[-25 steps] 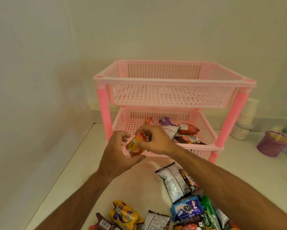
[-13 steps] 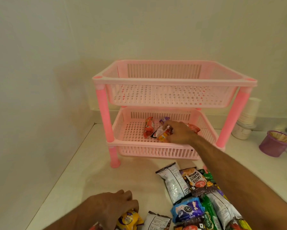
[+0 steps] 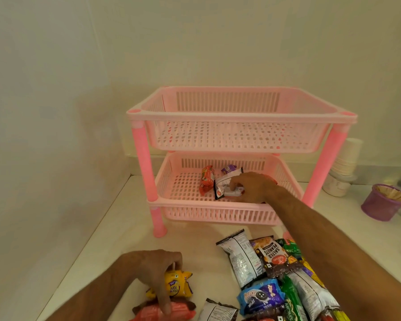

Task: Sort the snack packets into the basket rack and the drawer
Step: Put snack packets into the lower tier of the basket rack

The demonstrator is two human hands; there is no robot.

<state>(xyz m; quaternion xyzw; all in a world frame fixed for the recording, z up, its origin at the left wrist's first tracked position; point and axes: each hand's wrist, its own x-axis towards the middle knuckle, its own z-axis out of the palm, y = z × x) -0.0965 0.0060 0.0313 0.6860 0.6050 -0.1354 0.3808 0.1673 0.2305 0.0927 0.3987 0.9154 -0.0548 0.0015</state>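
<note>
The pink two-tier basket rack [image 3: 241,118] stands at the back of the white counter, and its upper basket holds nothing. In the lower basket [image 3: 208,203] lie a red packet [image 3: 206,181], a purple packet [image 3: 228,169] and a black-and-white packet [image 3: 222,183]. My right hand [image 3: 255,187] reaches into that basket, its fingertips curled on a small packet [image 3: 233,193]. Near the front, my left hand [image 3: 156,273] grips a yellow packet [image 3: 179,284], with the thumb over a red packet [image 3: 148,312]. A pile of several snack packets [image 3: 273,258] lies under my right forearm.
A stack of paper cups [image 3: 347,158] sits on a white tub [image 3: 336,187] right of the rack. A purple cup [image 3: 380,203] stands further right. Walls close the left and back sides. No drawer is in view.
My right hand carried the small packet from in front of the rack into the lower basket and lowered it. My left hand let go of it and dropped onto the yellow packet.
</note>
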